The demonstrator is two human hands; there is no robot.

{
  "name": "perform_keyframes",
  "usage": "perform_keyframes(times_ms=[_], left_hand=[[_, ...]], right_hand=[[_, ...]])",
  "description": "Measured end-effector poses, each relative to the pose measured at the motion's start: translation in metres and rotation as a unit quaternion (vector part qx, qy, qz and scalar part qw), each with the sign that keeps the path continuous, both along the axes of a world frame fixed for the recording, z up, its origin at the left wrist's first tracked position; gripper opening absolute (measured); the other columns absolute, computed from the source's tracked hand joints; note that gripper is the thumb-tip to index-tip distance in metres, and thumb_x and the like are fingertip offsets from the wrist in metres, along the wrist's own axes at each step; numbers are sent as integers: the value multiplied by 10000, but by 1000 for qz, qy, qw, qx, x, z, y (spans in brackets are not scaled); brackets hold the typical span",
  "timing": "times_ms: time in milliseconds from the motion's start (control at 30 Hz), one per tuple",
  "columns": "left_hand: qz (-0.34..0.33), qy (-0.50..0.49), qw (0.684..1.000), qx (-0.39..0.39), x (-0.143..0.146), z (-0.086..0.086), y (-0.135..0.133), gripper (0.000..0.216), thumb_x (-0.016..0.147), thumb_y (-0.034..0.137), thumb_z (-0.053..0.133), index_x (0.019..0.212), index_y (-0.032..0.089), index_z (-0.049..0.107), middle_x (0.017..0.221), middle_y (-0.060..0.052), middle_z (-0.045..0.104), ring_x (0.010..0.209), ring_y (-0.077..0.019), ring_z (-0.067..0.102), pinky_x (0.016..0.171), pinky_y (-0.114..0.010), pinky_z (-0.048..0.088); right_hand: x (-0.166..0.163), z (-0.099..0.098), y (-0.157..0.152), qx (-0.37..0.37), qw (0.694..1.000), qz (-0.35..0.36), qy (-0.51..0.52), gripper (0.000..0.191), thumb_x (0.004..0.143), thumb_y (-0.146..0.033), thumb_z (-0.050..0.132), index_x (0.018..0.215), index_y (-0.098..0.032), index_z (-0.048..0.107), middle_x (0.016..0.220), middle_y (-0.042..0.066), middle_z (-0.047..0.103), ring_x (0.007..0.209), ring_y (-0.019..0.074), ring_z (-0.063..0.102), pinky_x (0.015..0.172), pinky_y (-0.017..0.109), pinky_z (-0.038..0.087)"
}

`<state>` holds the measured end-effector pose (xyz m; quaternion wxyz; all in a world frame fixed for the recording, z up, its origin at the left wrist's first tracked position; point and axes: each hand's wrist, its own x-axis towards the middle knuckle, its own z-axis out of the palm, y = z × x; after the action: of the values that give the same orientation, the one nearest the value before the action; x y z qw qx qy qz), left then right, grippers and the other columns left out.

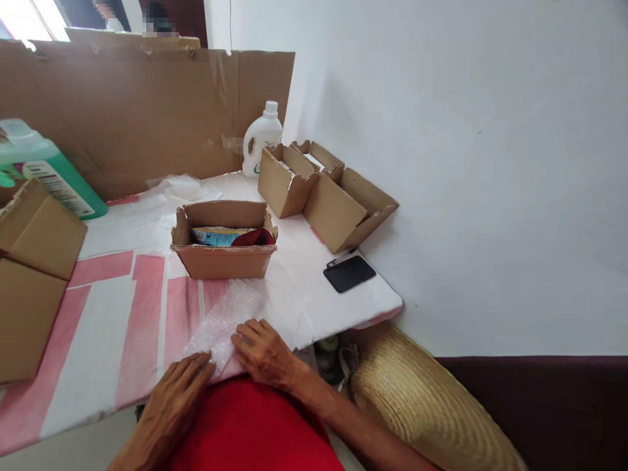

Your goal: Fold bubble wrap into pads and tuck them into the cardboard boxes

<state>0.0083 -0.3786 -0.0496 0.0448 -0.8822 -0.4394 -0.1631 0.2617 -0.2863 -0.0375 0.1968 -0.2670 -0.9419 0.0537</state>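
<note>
On bubble wrap [226,313], left hand [177,390] and right hand [269,353] rest, fingers [249,335] curled, grip unclear.

Bubble wrap [220,320] partly behind the hands [179,389] [265,353], jug label [61,186] illegible.

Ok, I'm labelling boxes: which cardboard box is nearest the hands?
The middle box, just beyond the bubble wrap, with blue and dark-red contents; other boxes sit farther off to either side.
</note>
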Motion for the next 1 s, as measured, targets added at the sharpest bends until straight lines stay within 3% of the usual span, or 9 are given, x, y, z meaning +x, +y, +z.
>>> perform_keyframes(times_ms=[100,267,367,467,633,733,867,1000], left_hand=[[2,-10,1000,4,6,7,5,420,918,93,438,1262,227,639,1237,-72,721,1122,-207,659,921,-323,518],[-20,-64,995,-70,21,29,16,330,954,138,463,1175,275,667,1036,-19,760,927,-158,694,801,-289,530],[-5,-96,989,-110,22,41,23,216,946,260,582,1140,273,677,1005,-16,757,912,-156,699,800,-283,543],[39,-135,978,-152,11,46,28,375,832,444,735,1160,268,685,1047,-44,759,949,-199,712,820,-308,572],[144,-249,912,-293,-4,41,33,259,886,466,621,1006,273,746,946,-30,774,849,-189,729,751,-266,586],[192,-303,881,-309,1,38,35,311,882,510,592,937,245,745,858,-17,768,765,-178,714,680,-239,570],[230,-322,873,-286,17,32,36,371,891,548,562,978,228,727,831,-12,755,724,-172,695,646,-244,552],[284,-278,893,-212,28,18,35,436,903,564,521,1107,218,690,768,-8,721,639,-168,666,616,-273,532]], right_hand=[[-10,1,-16,-15,999,45,1,212,953,-351,618,1085,-185,603,986,63,662,921,231,550,759,356,423],[-18,-19,-29,-41,996,10,77,121,971,-323,635,988,-204,636,931,46,696,905,208,589,760,333,456],[-16,-26,-32,-69,985,2,161,66,979,-235,591,954,-213,649,953,49,722,931,198,614,804,325,495],[-13,-25,-34,-127,962,-28,241,155,995,-207,496,973,-208,650,935,62,727,891,195,634,821,339,523],[-13,-17,-36,-231,908,-111,331,177,978,-236,490,898,-207,645,848,51,707,799,194,637,737,323,521],[-14,-16,-37,-247,896,-140,341,149,958,-225,509,871,-210,629,816,41,672,785,193,612,718,313,511],[-15,-17,-37,-233,892,-197,333,126,929,-172,523,834,-204,599,917,65,622,877,202,583,765,325,503],[-18,-21,-36,-219,895,-226,316,136,909,-109,562,809,-202,572,895,46,587,880,200,553,788,326,475]])
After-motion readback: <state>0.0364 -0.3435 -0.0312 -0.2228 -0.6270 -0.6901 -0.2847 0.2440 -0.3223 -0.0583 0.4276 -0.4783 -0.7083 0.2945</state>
